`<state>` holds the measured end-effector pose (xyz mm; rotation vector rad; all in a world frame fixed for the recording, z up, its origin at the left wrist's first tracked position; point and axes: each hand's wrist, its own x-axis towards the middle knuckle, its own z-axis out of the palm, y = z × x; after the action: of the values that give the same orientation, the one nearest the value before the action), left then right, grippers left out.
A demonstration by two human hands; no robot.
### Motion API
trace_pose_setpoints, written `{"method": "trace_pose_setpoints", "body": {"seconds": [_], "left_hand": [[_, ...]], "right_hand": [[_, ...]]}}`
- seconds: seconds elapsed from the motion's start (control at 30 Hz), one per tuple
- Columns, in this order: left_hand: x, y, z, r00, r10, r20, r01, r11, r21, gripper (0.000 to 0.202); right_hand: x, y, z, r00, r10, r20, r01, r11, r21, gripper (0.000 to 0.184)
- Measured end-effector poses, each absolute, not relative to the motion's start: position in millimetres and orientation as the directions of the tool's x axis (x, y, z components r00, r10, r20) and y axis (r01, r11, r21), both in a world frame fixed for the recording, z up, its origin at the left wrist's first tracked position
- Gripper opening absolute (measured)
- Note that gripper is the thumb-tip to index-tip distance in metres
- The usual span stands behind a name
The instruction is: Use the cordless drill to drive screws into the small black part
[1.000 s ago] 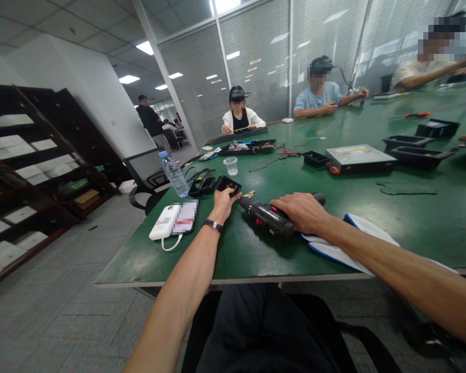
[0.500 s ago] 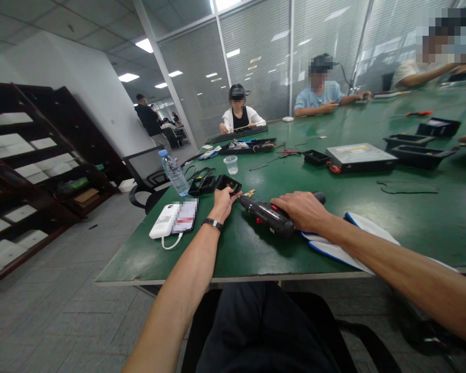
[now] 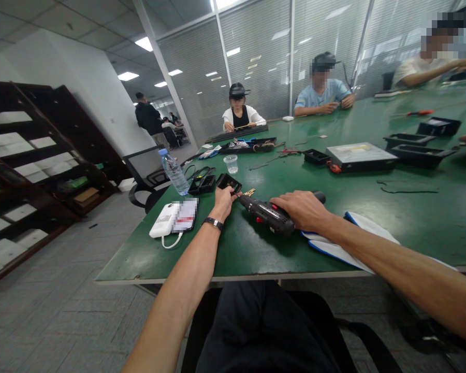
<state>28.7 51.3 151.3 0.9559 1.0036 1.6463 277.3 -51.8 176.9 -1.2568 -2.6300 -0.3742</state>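
My left hand [image 3: 223, 201] is clamped on a black box [image 3: 228, 182], thumb and fingers pinching its near side, low over the left part of the table [image 3: 194, 261]. The box is tilted, and I can see some way into its open top. My right hand [image 3: 306, 210] is wrapped round the handle of the drill [image 3: 264, 213], whose end sticks out to the right past my knuckles. The drill's nose points left and far, right up to my left fingertips at the box's near right corner; I cannot tell whether its tip touches the box.

A brass piece [image 3: 249, 192] lies just right of the box, beyond the drill's nose. Left of the box sits a black case [image 3: 202, 184], with the bottle [image 3: 174, 172] upright beside it. A clear cup [image 3: 230, 164] stands on the far side of the box. Nearer, on the left, a white power bank [image 3: 163, 220] lies against a phone [image 3: 185, 215], a white cable [image 3: 173, 244] looping toward me. A white cloth [image 3: 337, 249] with blue edges lies under my right forearm.
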Motion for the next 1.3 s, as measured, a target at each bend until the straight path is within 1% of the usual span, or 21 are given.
{"method": "trace_pose_setpoints", "body": {"seconds": [0.13, 0.33, 1.3], "left_hand": [[29.0, 51.3, 151.5, -0.238, 0.96, 0.146, -0.299, -0.215, 0.93, 0.036], [29.6, 51.3, 151.9, -0.248, 0.957, 0.149, -0.306, -0.223, 0.926, 0.04], [29.7, 48.2, 154.0, -0.241, 0.957, 0.159, -0.289, -0.227, 0.93, 0.039]], "right_hand": [[277.8, -51.2, 176.1, -0.618, 0.73, 0.29, 0.783, 0.604, 0.149, 0.042], [277.9, -50.5, 175.2, -0.616, 0.732, 0.291, 0.785, 0.604, 0.141, 0.04], [277.6, -51.0, 175.4, -0.619, 0.728, 0.294, 0.782, 0.605, 0.146, 0.038]]}}
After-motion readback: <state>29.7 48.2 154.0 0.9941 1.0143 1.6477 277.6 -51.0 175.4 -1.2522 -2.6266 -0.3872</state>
